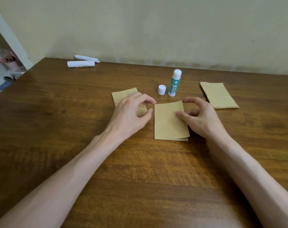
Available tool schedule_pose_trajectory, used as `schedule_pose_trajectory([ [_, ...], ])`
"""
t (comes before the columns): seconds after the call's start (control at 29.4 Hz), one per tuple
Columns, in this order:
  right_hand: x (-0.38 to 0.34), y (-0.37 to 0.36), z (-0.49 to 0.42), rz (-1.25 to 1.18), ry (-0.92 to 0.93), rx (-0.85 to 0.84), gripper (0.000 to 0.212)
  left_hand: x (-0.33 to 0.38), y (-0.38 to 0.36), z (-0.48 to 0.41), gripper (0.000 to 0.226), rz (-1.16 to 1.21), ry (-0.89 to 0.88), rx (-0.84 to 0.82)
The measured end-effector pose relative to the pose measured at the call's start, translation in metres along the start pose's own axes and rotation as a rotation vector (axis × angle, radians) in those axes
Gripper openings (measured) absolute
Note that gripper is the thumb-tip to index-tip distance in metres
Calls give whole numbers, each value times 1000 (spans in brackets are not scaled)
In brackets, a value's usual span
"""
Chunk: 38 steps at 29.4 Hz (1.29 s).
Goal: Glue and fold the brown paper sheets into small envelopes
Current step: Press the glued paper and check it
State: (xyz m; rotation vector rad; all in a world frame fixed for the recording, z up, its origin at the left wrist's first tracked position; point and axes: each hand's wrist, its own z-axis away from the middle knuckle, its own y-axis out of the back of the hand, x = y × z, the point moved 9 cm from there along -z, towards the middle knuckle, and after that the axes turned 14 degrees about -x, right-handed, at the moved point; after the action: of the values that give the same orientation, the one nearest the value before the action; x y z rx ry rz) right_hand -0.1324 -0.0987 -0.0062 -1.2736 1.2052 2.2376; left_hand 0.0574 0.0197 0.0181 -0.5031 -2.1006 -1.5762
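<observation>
The right hand (200, 117) grips the right edge of a folded brown paper sheet (168, 124) that lies flat on the wooden table (140, 170). Its thumb rests on the top face and its curled forefinger touches the lifted upper corner. The other fingers are hidden behind the hand. Just left of that grip, across the sheet, the left hand (131, 112) hovers with its fingers loosely curled, holding nothing, and it covers part of a small pile of printed brown papers (123, 97). Beyond the grip stands an uncapped glue stick (174, 83), with its white cap (161, 89) upright just beside it. To the right of the grip, and apart from it, lies a stack of brown sheets (219, 95). Far off to the left, near the wall, lie two white paper rolls (81, 63).
</observation>
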Motion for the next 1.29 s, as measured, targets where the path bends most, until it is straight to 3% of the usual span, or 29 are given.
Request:
schedule_pose_trajectory([
  [0.58,-2,0,1,118,99,72,50,17,-30,2,31,-148,-130,-199],
  [0.71,-14,-2,12,456,222,192,49,18,-31,1,32,-160,-128,-201],
  [0.85,-29,-22,20,788,524,251,36,18,-32,1,28,-159,-131,-205],
  [0.95,-34,-41,21,901,666,169,26,18,-33,1,30,-164,-131,-215],
  [1.02,-35,-46,23,813,683,111,26,18,-33,0,32,-165,-132,-226],
  [1.09,-30,-50,19,766,645,37,38,20,-34,-2,33,-173,-130,-234],
  [1.19,-14,-62,8,865,534,-134,65,22,-33,-2,31,-192,-130,-241],
  [1.29,-7,-67,3,970,438,-224,78,24,-33,1,25,-228,-139,-251],
])
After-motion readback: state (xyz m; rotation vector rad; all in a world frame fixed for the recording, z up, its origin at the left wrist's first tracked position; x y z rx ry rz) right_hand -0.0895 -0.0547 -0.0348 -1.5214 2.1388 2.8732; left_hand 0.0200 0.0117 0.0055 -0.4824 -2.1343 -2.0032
